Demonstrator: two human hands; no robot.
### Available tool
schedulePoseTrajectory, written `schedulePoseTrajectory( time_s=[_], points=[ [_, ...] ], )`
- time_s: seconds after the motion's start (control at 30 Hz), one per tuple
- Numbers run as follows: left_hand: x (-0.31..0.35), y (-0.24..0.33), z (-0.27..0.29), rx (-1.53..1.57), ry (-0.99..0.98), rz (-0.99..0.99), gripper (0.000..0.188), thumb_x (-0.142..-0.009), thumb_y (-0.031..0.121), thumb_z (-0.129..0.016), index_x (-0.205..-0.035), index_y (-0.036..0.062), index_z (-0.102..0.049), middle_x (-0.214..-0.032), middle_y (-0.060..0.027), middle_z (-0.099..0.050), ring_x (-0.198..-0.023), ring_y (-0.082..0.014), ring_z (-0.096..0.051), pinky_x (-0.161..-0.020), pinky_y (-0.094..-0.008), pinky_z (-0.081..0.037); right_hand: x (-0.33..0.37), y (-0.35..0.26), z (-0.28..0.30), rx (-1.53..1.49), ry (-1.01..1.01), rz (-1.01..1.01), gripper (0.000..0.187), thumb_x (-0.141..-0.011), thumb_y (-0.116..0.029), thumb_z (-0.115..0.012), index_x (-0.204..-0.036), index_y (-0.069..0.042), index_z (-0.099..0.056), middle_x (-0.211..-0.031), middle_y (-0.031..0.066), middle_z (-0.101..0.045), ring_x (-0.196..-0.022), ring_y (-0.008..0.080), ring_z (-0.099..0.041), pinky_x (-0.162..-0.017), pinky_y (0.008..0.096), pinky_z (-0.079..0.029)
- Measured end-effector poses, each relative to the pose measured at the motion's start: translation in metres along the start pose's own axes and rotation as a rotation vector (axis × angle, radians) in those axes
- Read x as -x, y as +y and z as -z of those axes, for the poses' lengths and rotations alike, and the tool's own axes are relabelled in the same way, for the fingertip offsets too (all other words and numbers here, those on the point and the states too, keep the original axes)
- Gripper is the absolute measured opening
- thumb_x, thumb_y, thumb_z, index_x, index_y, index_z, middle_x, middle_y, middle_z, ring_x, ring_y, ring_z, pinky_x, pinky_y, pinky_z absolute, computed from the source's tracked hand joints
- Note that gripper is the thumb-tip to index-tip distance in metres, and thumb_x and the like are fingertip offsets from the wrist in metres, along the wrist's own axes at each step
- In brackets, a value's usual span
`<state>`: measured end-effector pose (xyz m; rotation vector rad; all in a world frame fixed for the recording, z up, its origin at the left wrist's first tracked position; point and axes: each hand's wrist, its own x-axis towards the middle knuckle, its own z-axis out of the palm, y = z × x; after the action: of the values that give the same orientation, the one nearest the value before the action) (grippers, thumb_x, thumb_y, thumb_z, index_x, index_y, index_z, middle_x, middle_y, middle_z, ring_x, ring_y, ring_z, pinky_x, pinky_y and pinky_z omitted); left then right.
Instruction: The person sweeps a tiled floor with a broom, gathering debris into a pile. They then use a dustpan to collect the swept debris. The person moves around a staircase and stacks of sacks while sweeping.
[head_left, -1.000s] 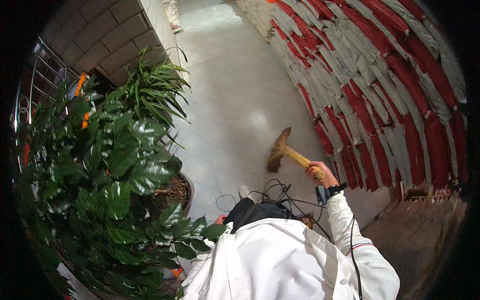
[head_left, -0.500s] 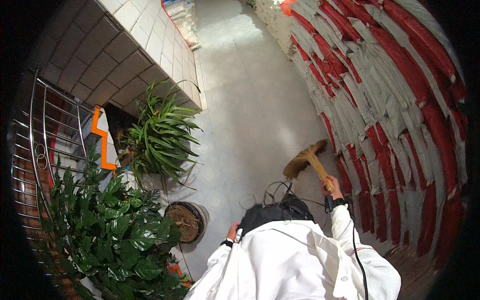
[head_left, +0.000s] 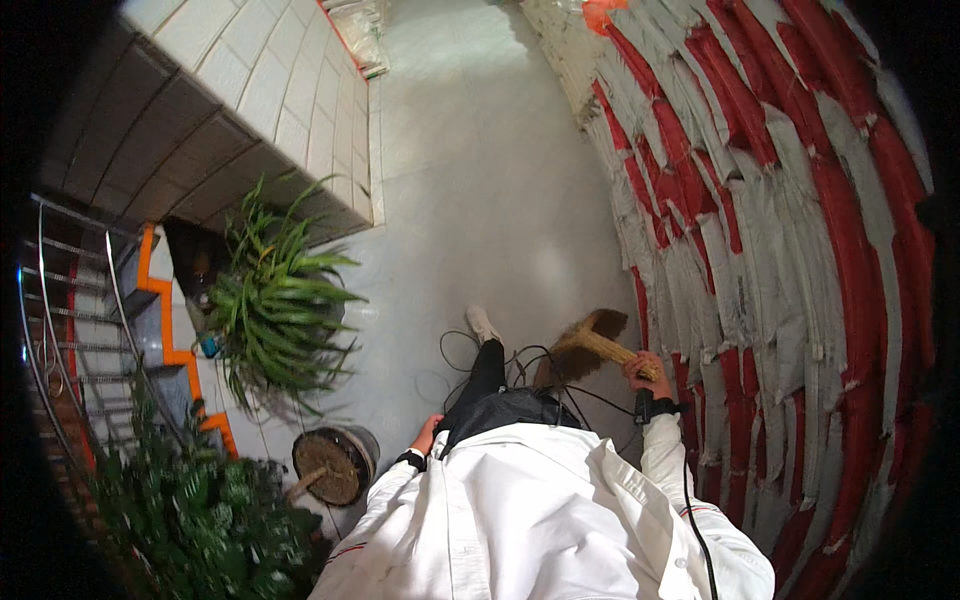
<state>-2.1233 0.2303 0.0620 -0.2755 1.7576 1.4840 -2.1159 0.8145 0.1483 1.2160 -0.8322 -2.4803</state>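
Note:
My right hand [head_left: 650,374] is closed around the short, pale handle of a straw hand broom [head_left: 600,343], out to my right. The broom's brown, fan-shaped head points ahead and left, low over the floor; I cannot tell whether it touches. A black band circles my right wrist, with a dark device [head_left: 643,406] and a cable beside it. My left hand [head_left: 427,434] hangs by my left thigh, next to the black cloth at my waist. Its fingers are too unclear to read. Thin black cables [head_left: 515,362] loop in front of my legs.
Tall stacks of red and grey-white sacks [head_left: 740,250] line the right side. On the left stand a spiky green plant [head_left: 280,300], a round pot [head_left: 362,448], leafy foliage [head_left: 200,520], a metal railing [head_left: 75,310] and a tiled wall [head_left: 270,80]. Pale floor [head_left: 470,180] runs ahead.
A leg with a pale shoe now shows ahead of me. Pot and plants sit further left and lower in view. The broom, still in my right hand, appears slightly lower and further left.

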Motion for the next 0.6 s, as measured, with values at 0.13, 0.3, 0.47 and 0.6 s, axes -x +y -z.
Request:
schedulePoseTrajectory(
  time_s=[0.13,0.3,0.47,0.6],
  points=[
    [-0.08,0.11,0.042,-0.431,-0.034,-0.215,0.025,-0.084,0.015,-0.049,-0.106,0.0045,-0.05,-0.1,-0.0051,-0.056,-0.091,-0.0152,-0.051,-0.081,-0.0321,-0.04,-0.029,-0.015,-0.048,-0.17,0.076,0.266,0.025,-0.079,-0.008,-0.053,-0.098,0.003,-0.042,-0.077,0.0104,-0.048,-0.057,0.0184,-0.049,-0.053,0.0292,-0.05],
    [-0.154,0.219,0.092,-0.684,-0.485,-0.098,0.038,-0.073,0.024,-0.063,-0.103,0.0021,-0.052,-0.094,-0.0128,-0.06,-0.085,-0.0215,-0.055,-0.075,-0.0343,-0.042,-0.07,-0.02,-0.116,-0.139,0.283,0.06,0.012,-0.085,-0.015,-0.045,-0.082,-0.004,-0.04,-0.066,0.0058,-0.047,-0.056,0.0155,-0.049,-0.052,0.0268,-0.047],
    [-0.171,0.305,0.138,-0.109,-0.653,0.017,0.045,-0.078,0.017,-0.056,-0.119,0.0025,-0.046,-0.115,-0.0089,-0.054,-0.101,-0.0223,-0.053,-0.087,-0.0311,-0.04,-0.114,0.0,-0.177,-1.195,0.122,-0.347,0.016,-0.085,-0.019,-0.042,-0.081,-0.004,-0.045,-0.067,0.0058,-0.049,-0.055,0.0152,-0.05,-0.053,0.0267,-0.046],
    [-0.22,0.358,0.207,0.51,-0.171,0.019,0.037,-0.082,0.016,-0.053,-0.116,0.0047,-0.047,-0.111,-0.0063,-0.055,-0.102,-0.0161,-0.054,-0.085,-0.0259,-0.042,-0.177,-0.015,-0.231,-2.921,-0.059,-0.893,0.017,-0.083,-0.019,-0.044,-0.073,-0.006,-0.05,-0.067,0.0059,-0.052,-0.057,0.0158,-0.052,-0.053,0.0263,-0.045]
  ],
)
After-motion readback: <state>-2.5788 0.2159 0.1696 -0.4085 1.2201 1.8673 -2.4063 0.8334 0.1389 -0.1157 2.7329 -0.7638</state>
